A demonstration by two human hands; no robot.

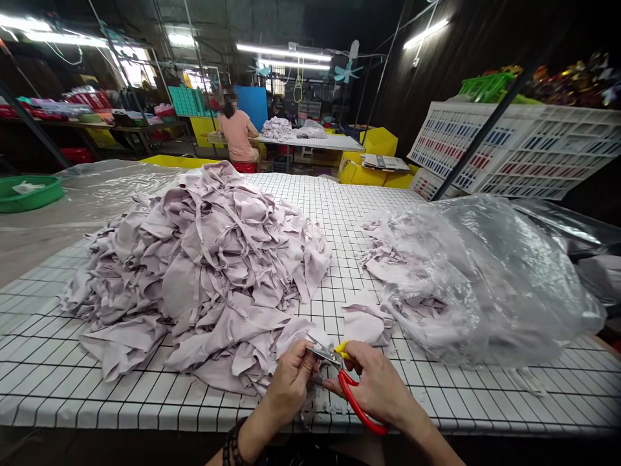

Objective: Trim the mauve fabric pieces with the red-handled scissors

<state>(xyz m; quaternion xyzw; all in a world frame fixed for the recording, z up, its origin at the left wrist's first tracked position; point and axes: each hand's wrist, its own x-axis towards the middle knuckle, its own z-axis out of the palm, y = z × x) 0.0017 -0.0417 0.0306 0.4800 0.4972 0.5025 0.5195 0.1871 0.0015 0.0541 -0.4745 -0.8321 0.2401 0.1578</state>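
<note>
From my end: the table [339,200], under a grid-patterned cover, carries everything close by. The big cloth pile [208,259] sits left of centre, probably so the left hand can reach it easily. The clear plastic bag [514,272] slumps on the right with similar cloth inside, which looks like a way of holding that lot apart from the pile. The right hand [381,385] grips the scissors [356,404] by their red and yellow handles, blades parted and pointing at the left fingers, so the cutting end sits right where I can watch it. The left hand [288,382] is pinched at the blades, likely to steady something small there; can't tell what. A loose cloth piece [366,323] lies just beyond the right hand, between pile and bag.

Around: white crates [514,152] on the far right, a dark slanting pole [480,133] crossing in front of them. A seated person [237,133] in a pink top, near another table further back. Green basin [29,194] at far left. Dark beads on the left wrist; small scraps on the cover.

In the way: the pile's near edge crowds the left hand, the bag limits room on the right, and the fingers hide the blade tips' contact.
</note>
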